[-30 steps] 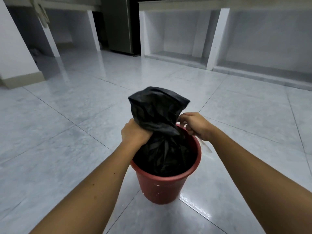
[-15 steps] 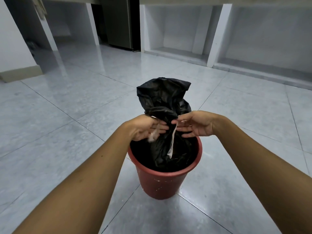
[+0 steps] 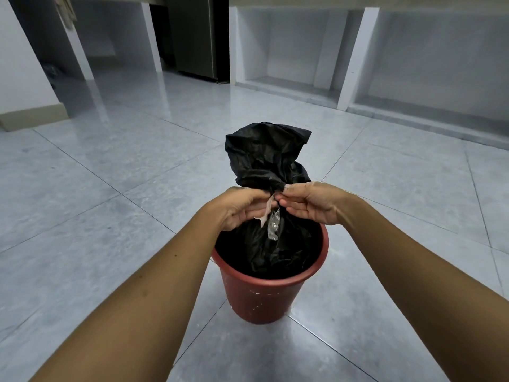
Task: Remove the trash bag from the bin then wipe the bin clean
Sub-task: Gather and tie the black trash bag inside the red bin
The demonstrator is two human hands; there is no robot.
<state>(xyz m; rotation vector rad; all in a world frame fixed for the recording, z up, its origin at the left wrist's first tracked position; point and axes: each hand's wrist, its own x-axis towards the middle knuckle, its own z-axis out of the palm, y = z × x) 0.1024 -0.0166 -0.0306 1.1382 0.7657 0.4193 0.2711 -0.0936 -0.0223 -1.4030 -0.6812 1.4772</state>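
A red plastic bin stands on a glossy grey tiled floor, over a junction of grout lines. A black trash bag sits inside it, its gathered neck rising well above the rim and its loose top flaring upward. The left hand and right hand meet at the neck, fingers curled and pinching a pale plastic strip wrapped around the bunched plastic; a clear strip end hangs down in front of the bag. Both forearms pass over the bin's near rim. Beyond, along the floor's far edge, stand open white counter bays and a dark appliance.
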